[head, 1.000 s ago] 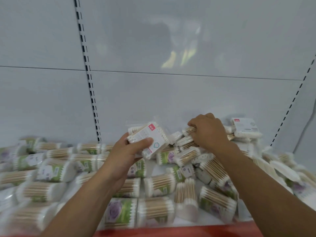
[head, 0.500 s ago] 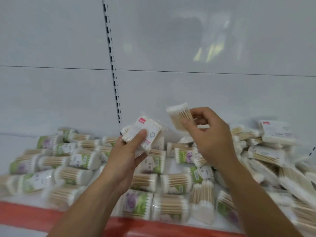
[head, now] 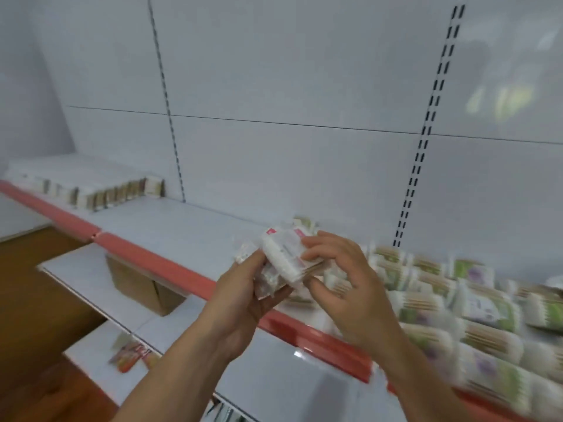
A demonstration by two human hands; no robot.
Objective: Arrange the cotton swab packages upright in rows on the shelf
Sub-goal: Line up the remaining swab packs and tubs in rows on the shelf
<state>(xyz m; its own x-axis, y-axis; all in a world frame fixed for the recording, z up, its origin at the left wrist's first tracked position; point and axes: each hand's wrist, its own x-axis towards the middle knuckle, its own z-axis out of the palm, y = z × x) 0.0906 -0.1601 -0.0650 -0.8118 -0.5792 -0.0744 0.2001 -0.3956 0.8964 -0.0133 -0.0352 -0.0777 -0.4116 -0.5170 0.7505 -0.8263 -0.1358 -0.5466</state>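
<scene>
A small stack of white cotton swab packages [head: 285, 260] with a red corner mark is held above the shelf's red front edge [head: 158, 263]. My left hand [head: 243, 296] grips the stack from below and the left. My right hand [head: 344, 287] pinches its right side with fingertips and thumb. A loose pile of swab packages [head: 457, 303], many with green labels, lies flat on the shelf at the right. At the far left, a neat row of upright packages [head: 100, 193] stands against the back panel.
The white shelf surface [head: 189, 226] stretches bare between the upright row and the pile. Lower white shelves [head: 91, 284] hold a brown cardboard box [head: 137, 287] and a red-orange packet [head: 131, 354]. The white back panel carries slotted uprights [head: 426, 129].
The view has swung left, showing the bare shelf and upright row. My right hand has brought its package onto the one in my left hand, and both hands now hold the stack together.
</scene>
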